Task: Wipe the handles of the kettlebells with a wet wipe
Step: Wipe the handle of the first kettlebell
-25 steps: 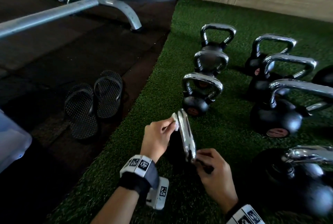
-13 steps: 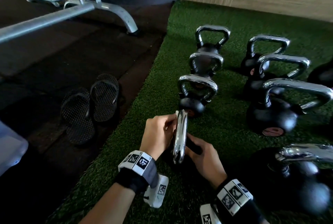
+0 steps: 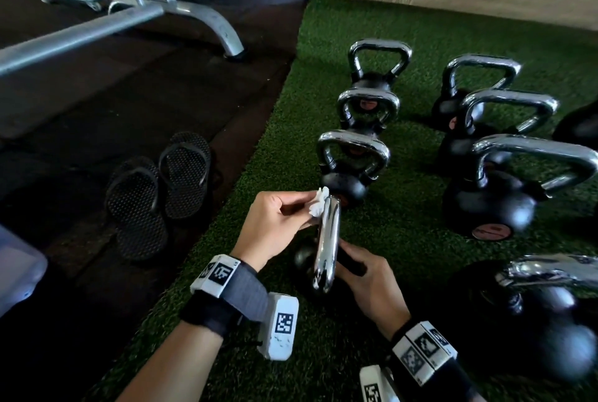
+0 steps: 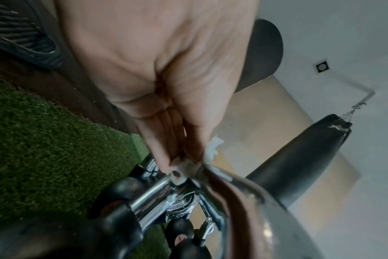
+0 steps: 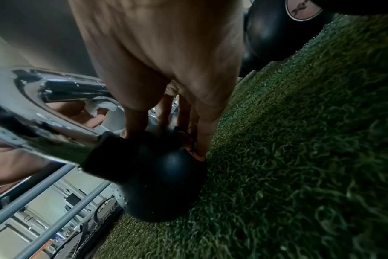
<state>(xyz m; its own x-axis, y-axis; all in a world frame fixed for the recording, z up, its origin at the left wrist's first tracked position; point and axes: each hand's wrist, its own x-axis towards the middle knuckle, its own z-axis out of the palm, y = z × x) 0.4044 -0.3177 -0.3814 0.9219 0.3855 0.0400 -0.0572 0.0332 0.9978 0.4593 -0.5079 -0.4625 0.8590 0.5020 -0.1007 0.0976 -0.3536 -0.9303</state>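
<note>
**Up close: a wet wipe meets a chrome kettlebell handle**

Here, much went unseen. A large kettlebell (image 3: 547, 314) at the lower right was cut off by the frame edge and sat in deep shadow, and a pale plastic container (image 3: 16, 269) at the far left was cropped too. The black ball (image 5: 164, 177) of the kettlebell being cleaned was mostly hidden in the head view behind its own handle and the person's hands; only the right wrist camera showed it resting on the green turf (image 3: 404, 240). The left wrist picture was blurred, and what the fingertips did behind the chrome could not be made out.

Both forearms reached forward over the turf, each wrist strapped with a camera band. The right hand (image 3: 369, 285) lay low beside the handle, fingers curled down onto the ball where the handle joined it. The left hand (image 3: 275, 223) was raised at the handle's far end, thumb and fingers pinching a crumpled white wet wipe (image 3: 318, 206) against the top of the chrome handle (image 3: 326, 246), which stood edge-on to the head camera.

Six more kettlebells stood in two rows beyond, the nearest (image 3: 349, 165) just behind the wipe. A pair of black sandals (image 3: 155, 194) lay on the dark floor mat to the left.
</note>
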